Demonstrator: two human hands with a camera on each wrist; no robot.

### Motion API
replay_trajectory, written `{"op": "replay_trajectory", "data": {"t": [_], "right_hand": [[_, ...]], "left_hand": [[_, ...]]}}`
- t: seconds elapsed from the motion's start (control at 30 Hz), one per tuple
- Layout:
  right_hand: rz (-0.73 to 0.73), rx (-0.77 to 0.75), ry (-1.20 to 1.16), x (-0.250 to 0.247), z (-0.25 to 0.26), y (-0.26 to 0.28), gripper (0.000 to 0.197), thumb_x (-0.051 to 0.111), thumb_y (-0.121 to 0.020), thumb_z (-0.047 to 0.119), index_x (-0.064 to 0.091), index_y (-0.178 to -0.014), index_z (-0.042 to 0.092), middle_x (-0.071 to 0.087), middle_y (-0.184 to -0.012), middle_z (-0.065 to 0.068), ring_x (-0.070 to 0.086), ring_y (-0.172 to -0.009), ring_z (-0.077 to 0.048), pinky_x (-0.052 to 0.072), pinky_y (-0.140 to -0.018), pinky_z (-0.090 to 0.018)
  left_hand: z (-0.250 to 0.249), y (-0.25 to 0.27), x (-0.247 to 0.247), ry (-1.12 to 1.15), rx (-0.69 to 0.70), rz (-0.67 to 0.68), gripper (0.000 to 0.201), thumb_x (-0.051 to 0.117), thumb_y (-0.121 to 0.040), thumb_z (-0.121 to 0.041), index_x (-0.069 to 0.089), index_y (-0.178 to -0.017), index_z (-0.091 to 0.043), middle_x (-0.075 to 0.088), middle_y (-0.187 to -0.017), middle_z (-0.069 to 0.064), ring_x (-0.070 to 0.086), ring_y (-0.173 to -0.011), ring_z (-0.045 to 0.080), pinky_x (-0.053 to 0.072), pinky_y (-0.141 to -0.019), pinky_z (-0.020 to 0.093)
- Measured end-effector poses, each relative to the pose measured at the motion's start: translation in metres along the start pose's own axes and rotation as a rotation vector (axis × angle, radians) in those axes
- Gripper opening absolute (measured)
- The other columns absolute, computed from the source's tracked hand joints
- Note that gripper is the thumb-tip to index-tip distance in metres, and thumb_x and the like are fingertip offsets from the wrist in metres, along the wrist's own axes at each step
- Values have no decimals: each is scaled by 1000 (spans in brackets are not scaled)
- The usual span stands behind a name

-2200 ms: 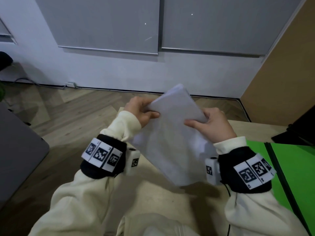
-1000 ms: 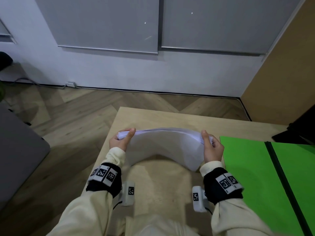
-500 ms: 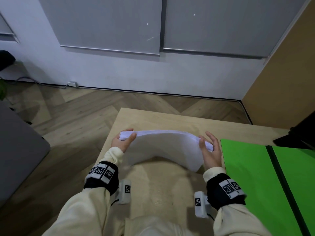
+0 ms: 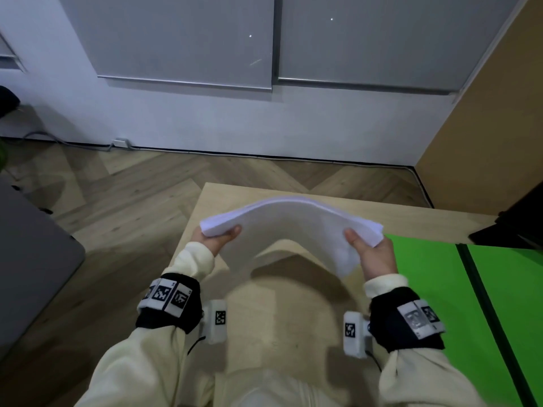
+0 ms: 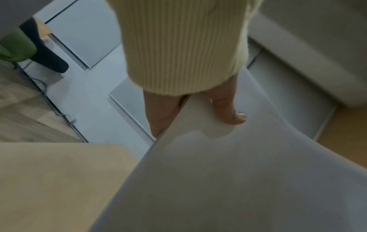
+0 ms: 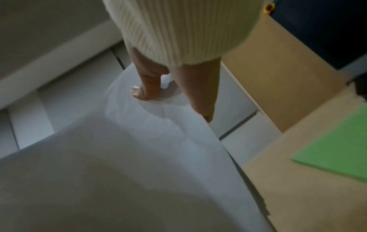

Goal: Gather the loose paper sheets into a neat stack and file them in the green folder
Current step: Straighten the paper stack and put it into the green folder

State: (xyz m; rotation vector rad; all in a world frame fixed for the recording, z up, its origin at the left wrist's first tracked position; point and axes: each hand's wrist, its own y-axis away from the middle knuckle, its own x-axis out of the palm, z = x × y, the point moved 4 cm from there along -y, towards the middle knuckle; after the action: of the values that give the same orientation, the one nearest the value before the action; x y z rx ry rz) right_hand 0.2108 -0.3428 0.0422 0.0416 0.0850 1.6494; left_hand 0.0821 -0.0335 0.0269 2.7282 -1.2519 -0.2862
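A white paper stack (image 4: 291, 227) hangs bowed upward above the light wooden table (image 4: 293, 318), held at both short ends. My left hand (image 4: 216, 239) grips its left end, thumb on the near face. My right hand (image 4: 373, 254) grips the right end, thumb likewise on the near face. In the left wrist view the thumb (image 5: 230, 113) presses on the paper stack (image 5: 228, 180). The right wrist view shows the thumb (image 6: 147, 87) on the paper stack (image 6: 129, 172). The open green folder (image 4: 458, 318) lies flat on the table just right of my right hand; its corner (image 6: 341, 149) appears beside the stack.
A black object (image 4: 511, 227) sits at the table's far right edge. Wood flooring (image 4: 117, 201) and a white wall (image 4: 235, 121) lie beyond the table. A grey surface (image 4: 26, 259) stands to the left. A tan panel (image 4: 484, 113) rises at the right.
The stack went from upright on the table to lifted and bowed upward between both hands. Over the last half second it rose and arched more, and my right hand closed on its end.
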Motion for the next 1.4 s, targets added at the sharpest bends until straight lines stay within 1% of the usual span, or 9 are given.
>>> {"op": "replay_trajectory", "data": {"t": [0.13,0.3,0.57,0.73,0.87,1.0,1.13,1.23,1.4], "right_hand": [[130,-159,9,-10,19,-3,25,70,-77,-2,64,-79,22,70,-61,23,60,-55,11,48,-58,-5],[139,4,71,-9,-41,8,24,75,-75,6,69,-92,22,72,-82,10,65,-76,-10,51,-71,-22],[122,-31,88,-9,-29,-1,16,70,-81,17,73,-96,23,72,-92,17,64,-89,2,51,-79,-7],[28,41,74,-7,-33,0,20,64,-86,15,68,-103,6,67,-66,12,60,-65,-8,46,-48,-3],[36,-21,72,-11,-25,-3,13,65,-86,17,68,-97,14,66,-76,7,61,-54,12,48,-53,-2],[133,71,87,-10,-42,0,19,72,-77,30,69,-92,17,72,-84,5,67,-81,-8,53,-69,-11],[150,118,227,-3,-51,-1,27,62,-88,14,65,-108,-3,67,-100,-12,60,-90,-20,51,-68,-14],[152,49,278,5,-33,-3,18,59,-89,9,66,-98,-4,64,-89,-11,60,-72,-13,45,-52,-5],[304,-77,408,29,13,1,23,66,-85,23,60,-65,13,49,-58,-1,37,-45,-1,32,-51,-25]], "left_hand": [[-7,2,-7,12,45,63,28,79,-71,-4,67,-83,-26,71,-67,-21,64,-62,-15,50,-62,2],[24,10,2,-57,-60,149,27,74,-73,6,66,-80,-18,69,-54,-21,62,-58,0,47,-54,2],[9,13,5,-48,-57,142,29,73,-73,7,66,-83,-19,71,-59,-21,65,-62,-5,48,-57,0],[-5,16,11,-118,-65,51,33,70,-79,0,63,-111,3,64,-87,6,55,-90,18,45,-69,18],[-20,1,8,-53,-53,-29,27,72,-79,-5,61,-103,-9,62,-78,2,58,-74,17,42,-74,27],[-5,-5,0,-195,-18,8,21,69,-77,1,64,-95,-8,63,-74,5,55,-83,18,47,-58,10],[-20,0,-3,-599,197,-114,30,55,-67,-16,68,-95,-17,73,-90,8,66,-87,25,52,-85,30],[-45,12,19,-1132,262,84,37,62,-77,-29,61,-114,-29,67,-116,-2,56,-118,22,28,-114,41],[-74,31,72,-1395,486,265,54,60,-77,-53,53,-124,-28,47,-140,-3,24,-145,20,4,-119,48]]}}
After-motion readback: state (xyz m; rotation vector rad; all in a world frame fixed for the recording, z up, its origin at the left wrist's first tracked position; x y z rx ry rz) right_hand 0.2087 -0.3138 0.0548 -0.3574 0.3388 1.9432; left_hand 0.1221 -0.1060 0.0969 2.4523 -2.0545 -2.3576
